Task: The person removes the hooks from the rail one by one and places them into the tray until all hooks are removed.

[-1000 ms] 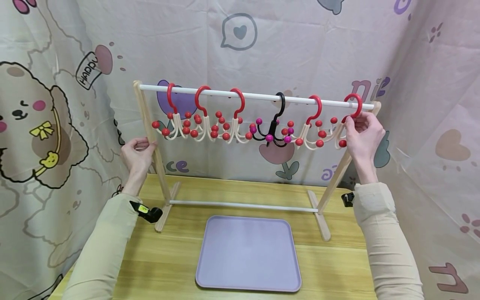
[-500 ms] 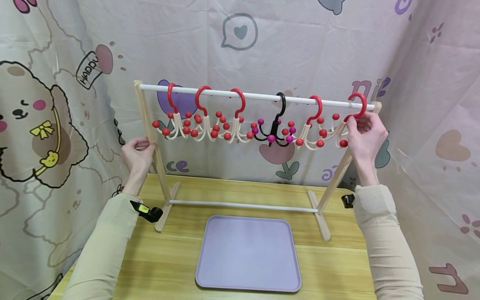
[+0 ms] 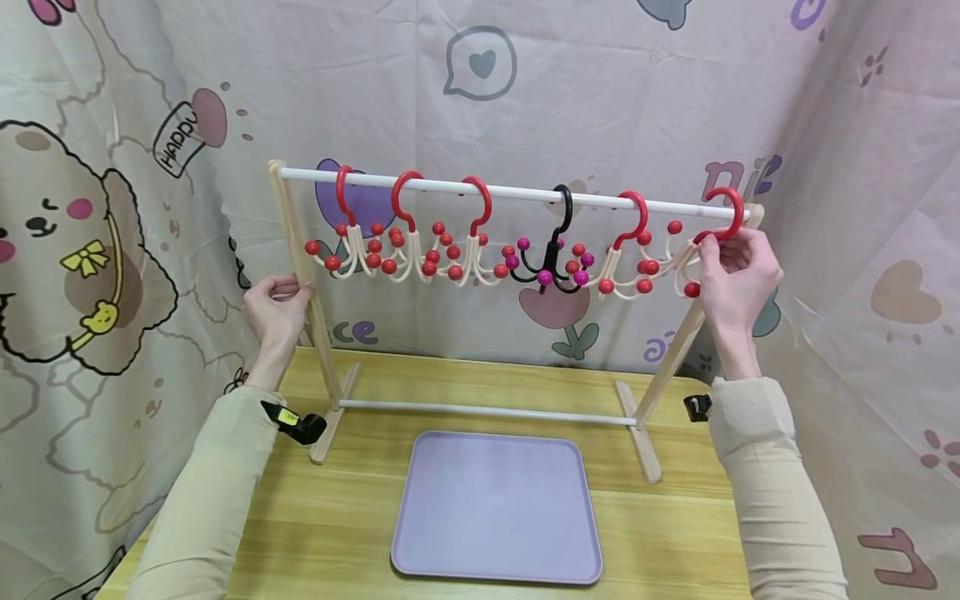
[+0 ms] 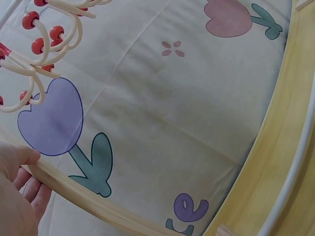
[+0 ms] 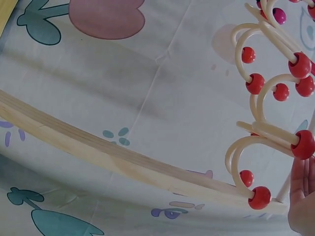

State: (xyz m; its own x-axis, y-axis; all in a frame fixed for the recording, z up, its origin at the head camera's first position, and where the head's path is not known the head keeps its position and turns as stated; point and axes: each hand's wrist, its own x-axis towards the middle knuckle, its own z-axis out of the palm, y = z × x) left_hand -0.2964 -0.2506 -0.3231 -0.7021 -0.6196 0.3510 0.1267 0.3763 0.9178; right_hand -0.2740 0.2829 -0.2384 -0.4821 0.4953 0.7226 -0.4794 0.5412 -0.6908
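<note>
My left hand (image 3: 276,310) grips the left wooden post (image 3: 322,350) of a garment rack between thumb and fingers. My right hand (image 3: 738,279) pinches the rightmost multi-prong hanger hook (image 3: 737,218) near the base of its red crook, by the rack's right end. That hanger leans to the right, and whether its crook still bears on the white top rod (image 3: 517,193) I cannot tell. In the right wrist view, its cream prongs (image 5: 268,132) end in red balls. Several similar hangers hang along the rod, including a black one (image 3: 551,254) with magenta balls.
A lilac tray (image 3: 495,508) lies on the wooden table (image 3: 300,533) in front of the rack. The lower white rod (image 3: 487,411) joins the rack's feet. A patterned curtain (image 3: 600,92) stands behind and at both sides.
My right hand has shifted slightly right and down, tilting the rightmost hanger further right along the rod. The nearby hangers sway a little; my left hand stays on the post.
</note>
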